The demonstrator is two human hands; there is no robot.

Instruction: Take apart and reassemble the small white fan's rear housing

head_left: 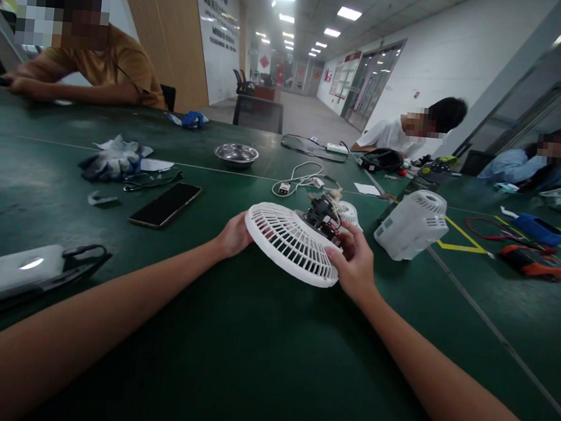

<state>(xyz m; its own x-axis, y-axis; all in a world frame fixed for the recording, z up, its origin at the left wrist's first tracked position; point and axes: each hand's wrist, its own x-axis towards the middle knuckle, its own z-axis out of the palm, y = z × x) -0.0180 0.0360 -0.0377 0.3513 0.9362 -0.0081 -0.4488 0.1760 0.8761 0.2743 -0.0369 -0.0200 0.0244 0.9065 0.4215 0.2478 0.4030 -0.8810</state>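
Note:
Between my hands, a round white fan grille (290,244) with slots is held tilted above the green table (248,352). A dark motor (323,213) with wires sits on the grille's back. My left hand (237,235) grips the left rim, its fingertips partly hidden behind it. On the other side my right hand (357,262) is closed on the right edge, close to the motor, thumb on the slots. A white vented plastic housing (411,227) stands to the right of my right hand. Behind the motor, a small white round part (348,212) is partly covered.
A phone (166,205), gloves (115,160), a metal bowl (236,155) and a coiled white cable (299,178) lie on the table. At far left is a white device (12,275); at right, an orange multimeter (534,260) and blue tray (541,229). Several people sit around.

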